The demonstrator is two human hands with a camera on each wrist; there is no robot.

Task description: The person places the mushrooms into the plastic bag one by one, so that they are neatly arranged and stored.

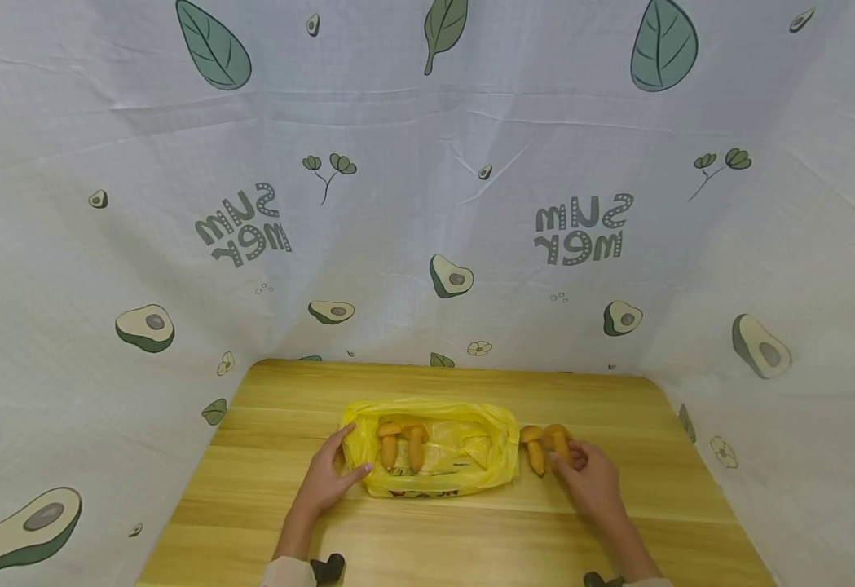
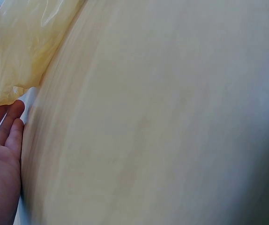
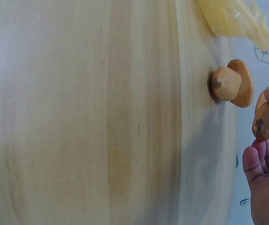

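Pale cloth (image 1: 398, 228) printed with leaves, halved avocados and mirrored lettering hangs behind and beside a wood-grained tabletop (image 1: 471, 538). On it a yellow bag (image 1: 430, 489) lies with its mouth facing up, two mushrooms inside toward its left end: one inner mushroom (image 1: 389, 451) beside a second inner mushroom (image 1: 416, 451).

Thin and limp, the bag seems the weak point: should the left hand (image 1: 324, 481) tug or let go, the near wall could fold in over the mouth, or the pair inside could roll. On the right, the grip looks shallow, so a slip of the fingertips might drop the piece, and a sideways swing might knock its loose neighbour.

That left hand is spread wide at the bag's left end, thumb and forefinger apart at the rim. The right hand (image 1: 592, 481) pinches an orange mushroom (image 1: 561, 445) between thumb and fingers; whether it is clear of the wood I cannot tell. A loose mushroom (image 1: 535, 456) lies between that hand and the bag's right end, near the pinched one.
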